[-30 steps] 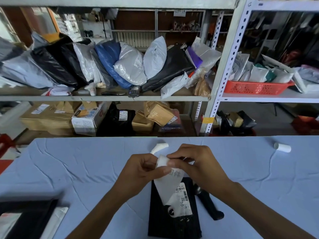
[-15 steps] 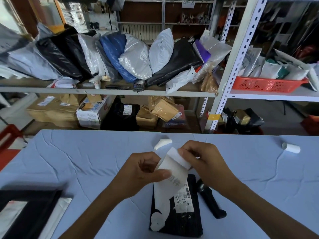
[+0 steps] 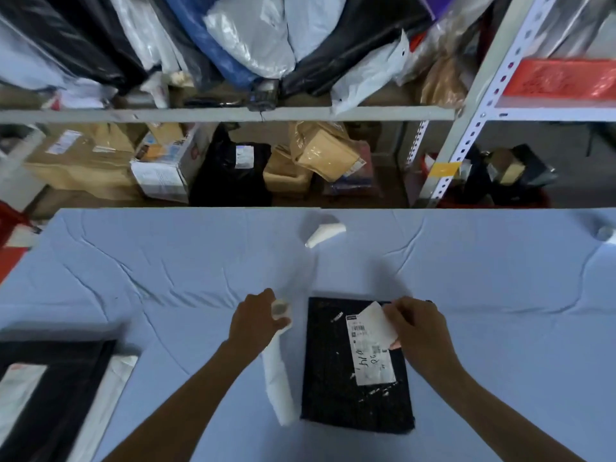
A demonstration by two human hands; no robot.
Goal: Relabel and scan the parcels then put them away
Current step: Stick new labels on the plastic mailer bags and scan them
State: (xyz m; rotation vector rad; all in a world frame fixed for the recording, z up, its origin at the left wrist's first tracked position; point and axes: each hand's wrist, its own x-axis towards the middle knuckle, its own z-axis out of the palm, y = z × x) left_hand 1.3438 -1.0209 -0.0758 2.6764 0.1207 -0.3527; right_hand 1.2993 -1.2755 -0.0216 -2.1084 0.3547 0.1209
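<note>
A flat black parcel (image 3: 336, 388) lies on the blue table (image 3: 166, 278) in front of me, with an old printed label (image 3: 370, 358) stuck on its right half. My right hand (image 3: 416, 331) holds a blank white label (image 3: 378, 323) by its edge over the top of that old label. My left hand (image 3: 255, 320) grips a white label roll (image 3: 278, 365) just left of the parcel, its backing strip hanging down to the table.
A second white roll (image 3: 325, 233) lies near the table's far edge, another (image 3: 608, 235) at the far right. Black and white parcels (image 3: 50, 395) lie at the lower left. Metal shelving (image 3: 230, 113) behind the table is packed with bags and boxes.
The hands have parted: the right one peeled a label off and brought it down onto the parcel, while the left one carried the roll to the parcel's left. The view tilted down.
</note>
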